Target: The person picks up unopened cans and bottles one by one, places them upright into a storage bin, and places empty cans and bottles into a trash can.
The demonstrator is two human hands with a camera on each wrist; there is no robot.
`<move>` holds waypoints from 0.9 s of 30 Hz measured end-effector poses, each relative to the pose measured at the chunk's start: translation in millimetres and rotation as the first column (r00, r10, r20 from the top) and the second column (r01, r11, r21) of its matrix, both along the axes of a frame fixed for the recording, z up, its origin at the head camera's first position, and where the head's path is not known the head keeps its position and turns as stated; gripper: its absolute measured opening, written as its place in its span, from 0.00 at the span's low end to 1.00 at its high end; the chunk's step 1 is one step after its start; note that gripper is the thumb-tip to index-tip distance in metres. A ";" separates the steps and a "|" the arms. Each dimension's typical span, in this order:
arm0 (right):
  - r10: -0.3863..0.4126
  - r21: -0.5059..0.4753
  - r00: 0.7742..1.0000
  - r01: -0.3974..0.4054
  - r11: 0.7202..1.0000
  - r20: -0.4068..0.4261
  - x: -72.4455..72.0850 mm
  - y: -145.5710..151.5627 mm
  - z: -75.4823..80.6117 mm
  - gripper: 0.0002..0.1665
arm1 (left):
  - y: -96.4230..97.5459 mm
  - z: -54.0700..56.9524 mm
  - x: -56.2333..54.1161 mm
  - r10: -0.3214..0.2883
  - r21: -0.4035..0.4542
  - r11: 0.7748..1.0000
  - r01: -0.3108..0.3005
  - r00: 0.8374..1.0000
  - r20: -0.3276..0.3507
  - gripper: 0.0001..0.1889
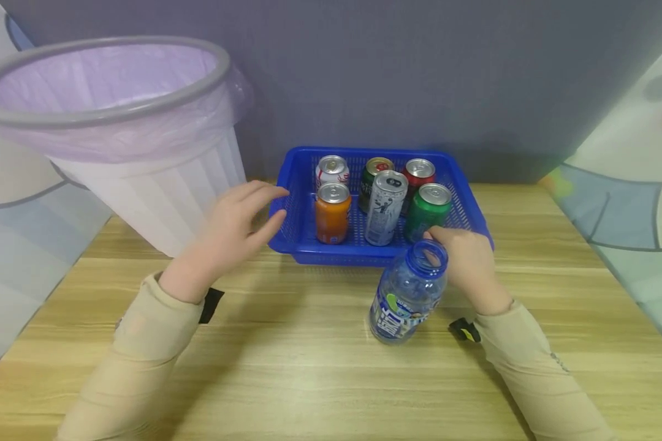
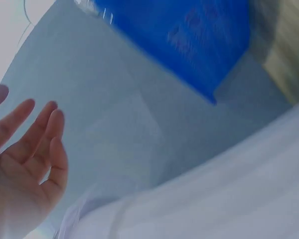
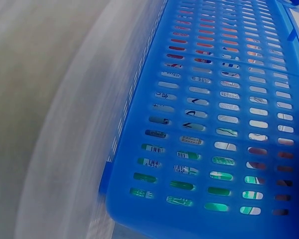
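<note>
A blue plastic basket (image 1: 336,258) stands on the table with several drink cans upright in it. Among them are an orange can (image 1: 332,220), a silver can (image 1: 385,211) and a green can (image 1: 427,214). My right hand (image 1: 469,260) grips the basket's front rim near the right corner, its fingers curled beside the green can; the bottle partly hides it. My left hand (image 1: 232,229), fingers spread and slightly bent, is at the basket's left side, holding nothing. Just left of my right hand, an uncapped clear blue bottle (image 1: 399,315) with a printed label stands upright on the table.
A tall white bin (image 1: 160,190) lined with a purple bag stands at the left, close to my left forearm. A grey wall (image 1: 364,73) rises behind the basket. The wooden table (image 1: 287,367) extends in front of it.
</note>
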State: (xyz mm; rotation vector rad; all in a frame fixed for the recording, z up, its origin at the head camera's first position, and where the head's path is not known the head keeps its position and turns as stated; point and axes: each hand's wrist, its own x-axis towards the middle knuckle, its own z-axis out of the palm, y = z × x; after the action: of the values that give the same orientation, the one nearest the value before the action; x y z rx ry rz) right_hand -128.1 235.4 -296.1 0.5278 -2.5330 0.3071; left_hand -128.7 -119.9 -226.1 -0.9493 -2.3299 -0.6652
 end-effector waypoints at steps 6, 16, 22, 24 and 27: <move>-0.010 -0.001 1.000 0.010 1.000 0.011 0.3 -0.7 0.3 0.09 | -25.9 29.0 1.6 0.090 0.133 0.988 -0.071 0.986 -0.140 0.14; -0.013 0.003 1.000 0.013 1.000 0.008 -0.1 0.0 0.0 0.09 | -47.4 64.7 -9.8 0.435 0.452 0.844 -0.289 0.861 -0.263 0.13; -0.018 0.009 0.999 0.018 1.000 0.028 0.1 -1.1 1.6 0.10 | -50.8 72.9 -11.2 0.477 0.402 0.846 -0.350 0.835 -0.276 0.14; -0.021 0.011 0.999 0.020 1.000 0.033 0.4 -1.4 2.0 0.09 | -52.1 74.0 -11.9 0.490 0.380 0.846 -0.373 0.825 -0.280 0.14; -0.024 0.016 0.999 0.023 1.000 0.037 0.7 -1.7 2.5 0.10 | -54.1 72.4 -13.4 0.526 0.357 0.834 -0.422 0.804 -0.277 0.15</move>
State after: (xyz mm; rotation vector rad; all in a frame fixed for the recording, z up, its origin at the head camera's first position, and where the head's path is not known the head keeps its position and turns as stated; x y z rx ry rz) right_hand -127.4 233.7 -293.6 0.5019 -2.5772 0.2918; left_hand -142.1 -174.0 -153.7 -0.2900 -1.9535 -0.5275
